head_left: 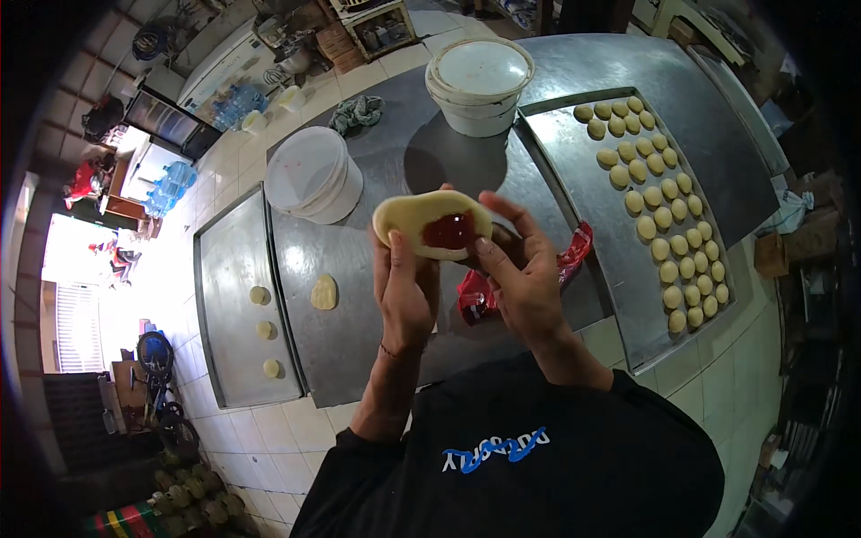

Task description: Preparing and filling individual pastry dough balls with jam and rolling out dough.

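Above the metal table (386, 314) I hold up a flattened oval of pale dough (404, 215) with a glossy dark red filling (450, 231) on its right half. My left hand (408, 291) grips the dough from below, thumb on its front face. My right hand (525, 278) pinches the right end beside the filling, its index finger raised. Behind and below my right hand lies a red plastic packet (574, 251), partly hidden by that hand. Another flattened dough piece (324, 292) rests on the table to the left of my left hand.
At the right, a large tray (628, 296) bears rows of dough balls (662, 217). A left tray (235, 359) holds three dough pieces (264, 330). Two lidded white buckets (480, 85) (314, 175) and a crumpled cloth (356, 113) stand along the table's far side.
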`<state>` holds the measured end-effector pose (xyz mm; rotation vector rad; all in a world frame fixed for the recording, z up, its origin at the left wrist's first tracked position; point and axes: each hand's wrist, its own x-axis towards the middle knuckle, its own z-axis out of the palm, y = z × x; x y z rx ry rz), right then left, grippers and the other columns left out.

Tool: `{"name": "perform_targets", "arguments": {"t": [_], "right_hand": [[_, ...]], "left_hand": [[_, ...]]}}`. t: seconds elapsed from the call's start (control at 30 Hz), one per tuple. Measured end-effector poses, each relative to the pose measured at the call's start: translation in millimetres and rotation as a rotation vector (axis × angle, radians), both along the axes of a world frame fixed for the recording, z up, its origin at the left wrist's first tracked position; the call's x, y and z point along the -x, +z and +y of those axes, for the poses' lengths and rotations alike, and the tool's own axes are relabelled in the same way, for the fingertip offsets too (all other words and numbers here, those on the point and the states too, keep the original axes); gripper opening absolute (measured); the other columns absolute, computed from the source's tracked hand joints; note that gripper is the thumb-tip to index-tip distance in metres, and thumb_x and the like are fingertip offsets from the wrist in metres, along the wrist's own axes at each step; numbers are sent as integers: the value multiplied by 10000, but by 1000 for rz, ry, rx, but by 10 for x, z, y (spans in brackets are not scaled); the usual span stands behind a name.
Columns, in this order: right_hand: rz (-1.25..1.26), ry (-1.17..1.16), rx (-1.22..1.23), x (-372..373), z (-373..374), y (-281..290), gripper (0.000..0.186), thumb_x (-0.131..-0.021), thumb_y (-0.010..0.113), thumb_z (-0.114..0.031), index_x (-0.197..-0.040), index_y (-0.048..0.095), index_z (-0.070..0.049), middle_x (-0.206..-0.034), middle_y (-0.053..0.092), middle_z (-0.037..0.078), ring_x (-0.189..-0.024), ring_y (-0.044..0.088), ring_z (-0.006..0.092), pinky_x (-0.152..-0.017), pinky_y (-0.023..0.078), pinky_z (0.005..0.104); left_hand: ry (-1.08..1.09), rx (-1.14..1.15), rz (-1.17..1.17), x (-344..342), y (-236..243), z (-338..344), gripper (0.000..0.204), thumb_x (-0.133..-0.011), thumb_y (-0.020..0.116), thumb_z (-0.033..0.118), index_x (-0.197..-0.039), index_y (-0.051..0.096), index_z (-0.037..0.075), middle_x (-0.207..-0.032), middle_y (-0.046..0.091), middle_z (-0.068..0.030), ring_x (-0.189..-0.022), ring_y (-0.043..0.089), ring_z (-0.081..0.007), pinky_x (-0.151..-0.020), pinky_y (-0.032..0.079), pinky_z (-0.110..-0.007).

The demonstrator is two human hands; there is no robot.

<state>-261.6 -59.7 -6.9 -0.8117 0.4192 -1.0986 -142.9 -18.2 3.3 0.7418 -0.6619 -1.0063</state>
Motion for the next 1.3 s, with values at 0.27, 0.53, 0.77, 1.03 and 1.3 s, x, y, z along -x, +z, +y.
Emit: {"name": "perform_targets", "arguments": {"t": [0.27,0.53,0.77,1.03,1.3], "right_hand": [[224,205,-433,253,4,-914,297,-940,556,-38,-1222,532,52,-1069,631,113,-904,643,156,-799,553,258],[244,411,-288,385,-210,-823,608,-835,729,-83,-1343,414,28,-1160,598,125,-1060,599,177,-865,528,272],[217,590,74,315,-190,-604,527,-849,687,-30,-1322,459,6,-1223,581,132,-1118,592,208,-924,523,328],[330,471,340,-346,382,-500,466,-856,639,34,-1294,482,10,-1212,563,136,-1106,601,221,-912,533,326],[566,315,695,-1360,1263,-311,355,-828,665,39,-1173,609,-24,-1031,601,81,-959,631,160,-800,538,280]], "left_hand": [[-31,-459,-84,31,-894,161,426,-1001,457,269,-1335,373,18,-1280,515,-133,-1201,509,-233,-1011,435,-366],[-180,-511,-720,-8,-772,242,638,-820,716,42,-1344,353,36,-1216,563,-145,-1107,587,-233,-927,506,-346],[-206,-361,-640,-203,-535,456,662,-857,655,-1,-1363,232,64,-1398,424,-157,-1214,509,-242,-969,496,-351],[-111,-348,-459,-853,-405,1110,537,-819,698,-7,-1302,468,45,-1286,505,-99,-1114,584,-193,-911,522,-301],[-130,-336,-561,-1994,-266,2118,476,-811,690,-30,-1255,533,38,-1189,590,-73,-1071,610,-175,-884,529,-294]]}}
